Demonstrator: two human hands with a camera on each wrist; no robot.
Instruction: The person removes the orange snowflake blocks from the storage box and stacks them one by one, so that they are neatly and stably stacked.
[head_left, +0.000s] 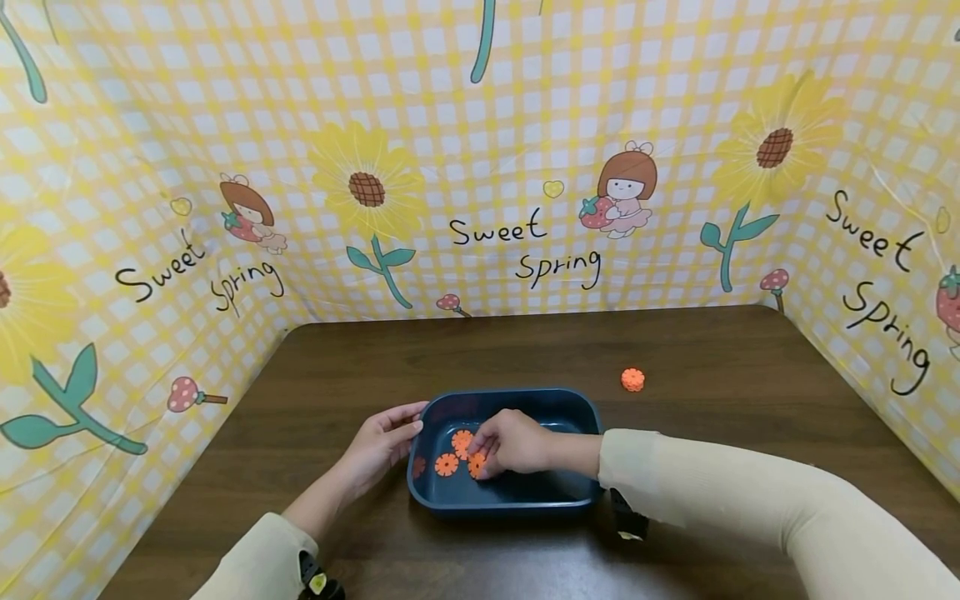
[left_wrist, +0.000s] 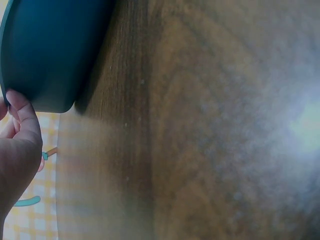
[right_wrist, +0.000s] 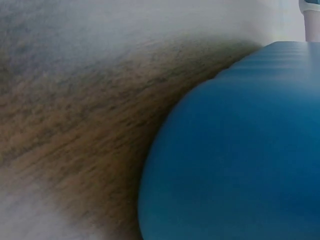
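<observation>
A dark blue rectangular tub (head_left: 517, 506) stands on the table. My left hand (head_left: 381, 446) pinches its left rim between thumb and fingers; the left wrist view shows the thumb (left_wrist: 22, 112) against the tub's outer wall. Inside the tub, orange notched interlocking discs lie on the bottom: one disc (head_left: 446, 465) near the left end, another disc (head_left: 462, 443) just behind it. My right hand (head_left: 516, 443) reaches in over the right side, thumb and fingertips around a third orange disc (head_left: 476, 465). The right wrist view shows only the tub's outer wall (right_wrist: 235, 165), with the hand hidden.
Behind the tub to the right, more orange notched plastic (head_left: 633, 380) lies on the dark wooden table (head_left: 450, 354). A yellow checked cloth (head_left: 480, 150) with flower prints walls in the back and both sides.
</observation>
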